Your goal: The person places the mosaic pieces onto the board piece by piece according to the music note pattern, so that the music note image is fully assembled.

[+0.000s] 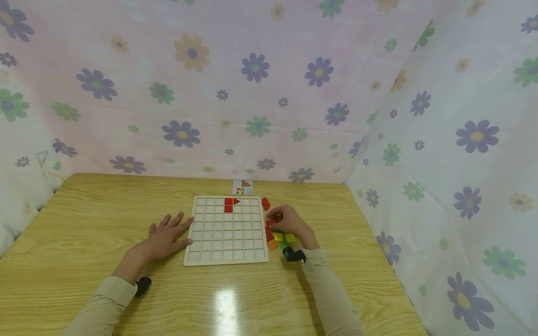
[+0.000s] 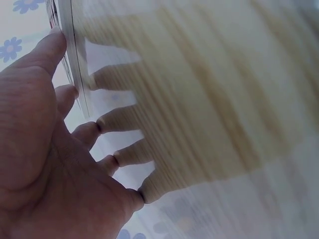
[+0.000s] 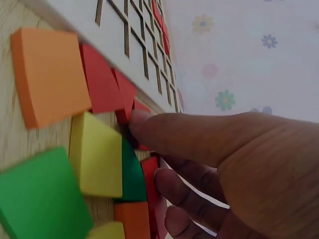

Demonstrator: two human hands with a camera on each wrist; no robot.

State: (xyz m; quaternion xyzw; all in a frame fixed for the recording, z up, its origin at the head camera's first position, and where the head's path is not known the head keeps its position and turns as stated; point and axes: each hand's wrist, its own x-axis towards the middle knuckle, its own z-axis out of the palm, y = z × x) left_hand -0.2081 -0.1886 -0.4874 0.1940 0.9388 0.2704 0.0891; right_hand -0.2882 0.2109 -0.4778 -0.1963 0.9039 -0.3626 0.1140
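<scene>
My left hand [image 1: 165, 239] lies with spread fingers on the table, its fingertips and thumb at the left edge of a pale wooden grid board [image 1: 222, 240]. Red square blocks [image 1: 229, 205] and a red triangle block [image 1: 237, 201] sit in the board's top rows. Beyond the board's right edge, my right hand [image 1: 296, 226] reaches into a pile of coloured blocks. Its thumb and curled fingers pinch a red block [image 3: 141, 107], which the thumb partly hides. Around it lie an orange block [image 3: 55, 77], a yellow block [image 3: 99, 157] and green blocks [image 3: 45, 194].
A small printed card [image 1: 243, 187] with a coloured pattern lies behind the board. Another red block [image 1: 265, 204] lies by the board's upper right corner. A flowered cloth [image 1: 256, 93] hangs behind the wooden table [image 1: 168, 298] and along its sides.
</scene>
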